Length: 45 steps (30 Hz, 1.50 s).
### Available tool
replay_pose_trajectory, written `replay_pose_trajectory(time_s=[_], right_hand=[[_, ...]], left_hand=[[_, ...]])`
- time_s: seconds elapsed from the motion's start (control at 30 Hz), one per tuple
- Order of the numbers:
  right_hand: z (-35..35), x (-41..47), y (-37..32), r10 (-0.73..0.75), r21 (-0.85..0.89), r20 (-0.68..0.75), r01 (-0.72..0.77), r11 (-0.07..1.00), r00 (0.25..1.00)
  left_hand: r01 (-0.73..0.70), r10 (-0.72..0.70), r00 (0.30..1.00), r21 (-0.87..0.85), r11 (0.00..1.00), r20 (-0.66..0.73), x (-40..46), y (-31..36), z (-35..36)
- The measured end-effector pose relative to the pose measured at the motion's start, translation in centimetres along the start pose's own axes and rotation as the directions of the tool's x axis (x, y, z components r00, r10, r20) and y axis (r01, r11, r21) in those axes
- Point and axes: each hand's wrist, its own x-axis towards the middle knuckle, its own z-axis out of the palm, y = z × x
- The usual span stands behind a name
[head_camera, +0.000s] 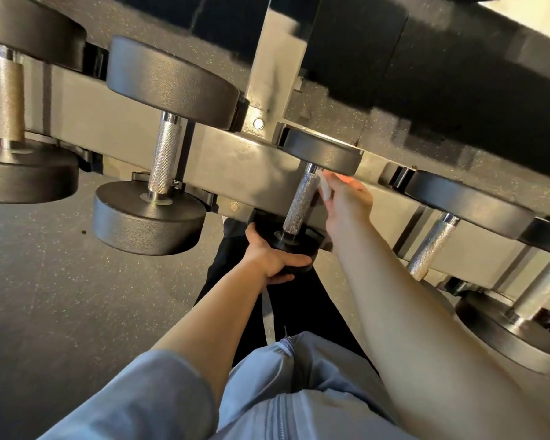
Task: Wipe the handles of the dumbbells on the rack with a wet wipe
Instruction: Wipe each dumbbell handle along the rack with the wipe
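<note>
Left hand (269, 258) is clasping the dumbbell's near head; right hand (343, 201), nearer, is pinching the wet wipe (325, 187) against the handle (300, 203), axis running 1-to-7 o'clock.

Person, head view: two bare forearms, light blue top, dark trousers.
Left hand (269, 258) and right hand (346, 201) uncovered; blue sleeve (146, 398) pushed up to the left elbow; zip (280, 417) running down the top's front; black trousers (299, 300) below.
</note>
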Motion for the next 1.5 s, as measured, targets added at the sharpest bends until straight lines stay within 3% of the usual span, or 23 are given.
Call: replay_pose_trajectory(time_s=[0.07, 0.17, 0.27, 0.33, 0.4, 0.43, 0.47, 0.53, 0.6, 0.67, 0.77, 0.83, 0.93, 1.1, 1.13, 1.2, 1.3, 1.37, 1.5], right_hand=[[0.2, -0.5, 1.2, -0.009, -0.037, 0.055, 0.011, 0.999, 0.998], [-1.7, -0.6, 3.9, -0.132, -0.384, 0.065, 0.147, 0.911, 0.989], [-3.8, -0.7, 4.7, -0.169, -0.653, 0.15, 0.226, 0.723, 0.974], [-4.7, -1.3, 5.0, -0.108, -0.828, 0.276, 0.294, 0.478, 0.955], [-5.2, -1.8, 5.1, -0.054, -0.89, 0.356, 0.356, 0.283, 0.933], [-5.0, -1.9, 4.7, -0.056, -0.892, 0.368, 0.369, 0.26, 0.928], [-4.7, -1.8, 4.0, -0.078, -0.878, 0.371, 0.376, 0.297, 0.925], [-3.7, -1.6, 2.4, -0.129, -0.764, 0.282, 0.304, 0.569, 0.951], [-2.1, -1.2, 0.9, -0.115, -0.436, 0.147, 0.169, 0.884, 0.982], [-0.5, -0.9, 0.2, -0.064, -0.159, 0.126, 0.084, 0.984, 0.99], [0.6, -0.7, 0.4, -0.017, -0.088, 0.104, 0.027, 0.996, 0.994], [0.5, -0.6, 0.8, -0.008, -0.232, 0.084, 0.028, 0.972, 0.996], [0.0, -1.5, 2.2, 0.01, -0.566, 0.06, 0.026, 0.824, 0.998], [-1.5, -2.6, 4.9, -0.021, -0.824, 0.093, 0.089, 0.56, 0.995], [-1.4, -2.2, 4.5, 0.001, -0.813, 0.097, 0.079, 0.577, 0.995], [-1.2, -1.8, 3.1, 0.027, -0.695, 0.101, 0.051, 0.717, 0.995], [-0.8, -1.5, 0.6, 0.049, -0.308, 0.131, -0.007, 0.951, 0.99], [-1.0, -1.7, 0.1, 0.033, -0.219, 0.145, 0.0, 0.976, 0.989], [-2.3, -2.5, 1.1, -0.036, -0.244, 0.092, 0.058, 0.968, 0.995]], left_hand=[[-0.001, 0.001, 1.0, -0.001, 1.0, -0.004, 0.0, 0.0, 0.0], [-0.01, 0.01, 1.0, 0.0, 1.0, -0.016, 0.0, -0.1, 0.0], [-0.01, 0.01, 1.0, 0.014, 1.0, -0.018, -0.2, -0.1, 0.1], [-0.008, 0.008, 1.0, 0.015, 1.0, -0.012, -0.2, -0.1, 0.1], [-0.001, 0.002, 1.0, 0.015, 1.0, -0.006, -0.2, 0.0, 0.1], [0.0, 0.0, 1.0, 0.013, 1.0, -0.005, -0.2, -0.1, 0.1], [-0.002, 0.002, 1.0, 0.011, 1.0, -0.006, -0.2, -0.1, 0.1], [-0.015, 0.015, 1.0, 0.004, 1.0, -0.015, -0.1, -0.2, 0.1], [-0.029, 0.028, 1.0, -0.009, 1.0, -0.01, 0.0, -0.3, 0.1], [-0.023, 0.023, 1.0, -0.012, 1.0, 0.002, -0.1, -0.3, 0.1], [-0.013, 0.013, 1.0, -0.011, 1.0, 0.005, -0.3, -0.2, 0.1], [-0.02, 0.02, 1.0, -0.008, 1.0, 0.004, -0.2, -0.2, 0.1], [-0.021, 0.021, 1.0, -0.014, 1.0, 0.007, -0.1, -0.3, 0.0], [-0.009, 0.009, 1.0, -0.002, 1.0, 0.012, 0.3, -0.5, 0.0], [-0.013, 0.013, 1.0, -0.003, 1.0, 0.011, 0.3, -0.5, 0.0], [-0.019, 0.019, 1.0, -0.019, 1.0, 0.002, 0.3, -0.4, 0.1], [-0.019, 0.019, 1.0, -0.035, 0.999, -0.004, 0.4, -0.4, 0.0], [-0.009, 0.009, 1.0, -0.034, 0.999, -0.007, 0.2, -0.4, -0.1], [-0.01, 0.01, 1.0, -0.036, 0.999, 0.0, 0.1, -0.3, 0.0]])
